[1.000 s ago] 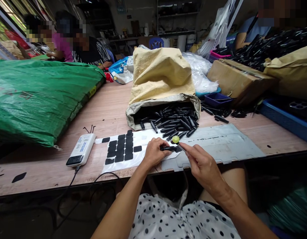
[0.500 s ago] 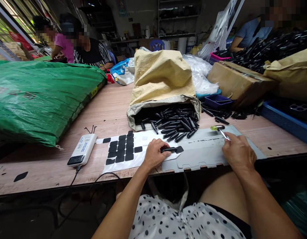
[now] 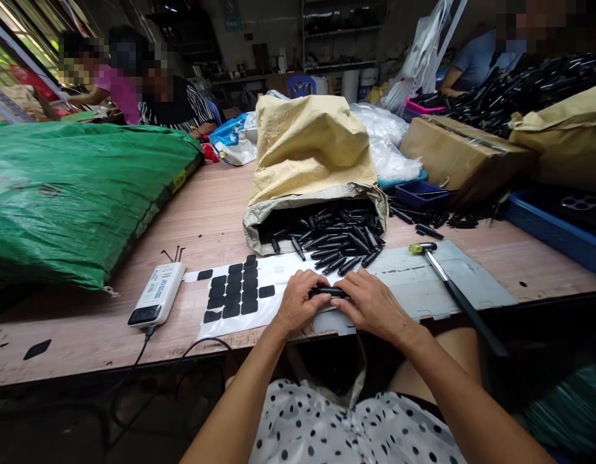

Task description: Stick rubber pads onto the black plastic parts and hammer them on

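Observation:
A slim black cylindrical piece (image 3: pixel 330 292) lies level between my two hands at the table's front edge. My left hand (image 3: pixel 296 299) pinches its left end, and the fingers of my right hand (image 3: pixel 375 303) close on its right end. Just right of my right hand, a small hammer (image 3: pixel 442 276) with a yellow-green tip rests on a grey board (image 3: pixel 476 274), its black handle jutting over the edge. To the left of my left hand is a white sheet (image 3: pixel 269 317) bearing several black square pads (image 3: pixel 234 290). Similar black pieces (image 3: pixel 346 245) spill towards my hands.
A paper sack (image 3: pixel 312 148) lies open behind the pieces. The left side holds a bulging green sack (image 3: pixel 80 200) and a white power bank (image 3: pixel 157 293) with a cable. A cardboard box (image 3: pixel 457 154) and blue tray (image 3: pixel 549 225) stand right. Co-workers sit beyond the table.
My right hand has let go of the hammer, which now lies on the board, and has moved left to the black piece. My left hand keeps its hold.

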A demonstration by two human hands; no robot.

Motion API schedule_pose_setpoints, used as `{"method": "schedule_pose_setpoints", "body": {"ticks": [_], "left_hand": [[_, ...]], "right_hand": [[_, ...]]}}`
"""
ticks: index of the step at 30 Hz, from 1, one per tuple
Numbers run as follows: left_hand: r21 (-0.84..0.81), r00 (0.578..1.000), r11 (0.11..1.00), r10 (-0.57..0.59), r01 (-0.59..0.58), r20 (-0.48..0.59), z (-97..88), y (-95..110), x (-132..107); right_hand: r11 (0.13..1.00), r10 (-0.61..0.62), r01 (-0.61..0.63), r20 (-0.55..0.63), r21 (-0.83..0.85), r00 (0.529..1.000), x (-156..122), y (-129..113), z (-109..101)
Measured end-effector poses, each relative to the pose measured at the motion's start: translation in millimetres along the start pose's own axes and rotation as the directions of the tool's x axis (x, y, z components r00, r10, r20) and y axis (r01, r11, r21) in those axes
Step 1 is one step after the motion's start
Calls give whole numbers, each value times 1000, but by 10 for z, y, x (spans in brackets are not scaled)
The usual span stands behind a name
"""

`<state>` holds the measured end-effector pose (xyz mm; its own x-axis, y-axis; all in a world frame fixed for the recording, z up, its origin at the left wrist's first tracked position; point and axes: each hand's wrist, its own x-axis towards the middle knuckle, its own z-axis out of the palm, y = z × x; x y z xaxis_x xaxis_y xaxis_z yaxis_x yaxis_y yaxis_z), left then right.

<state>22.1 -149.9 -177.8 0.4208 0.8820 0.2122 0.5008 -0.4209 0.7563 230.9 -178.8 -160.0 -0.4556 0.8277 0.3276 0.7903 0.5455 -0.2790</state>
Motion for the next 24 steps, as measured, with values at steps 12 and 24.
{"method": "schedule_pose_setpoints", "body": {"ticks": [12,24], "left_hand": [[54,999,998,38,-39,24,48,-41,-8],[80,998,997,-22,17,63,-8,13,0]], "right_hand": [[996,20,-17,-28,85,999,29,25,238],[990,33,-17,-113,139,993,-64,70,282]]}}
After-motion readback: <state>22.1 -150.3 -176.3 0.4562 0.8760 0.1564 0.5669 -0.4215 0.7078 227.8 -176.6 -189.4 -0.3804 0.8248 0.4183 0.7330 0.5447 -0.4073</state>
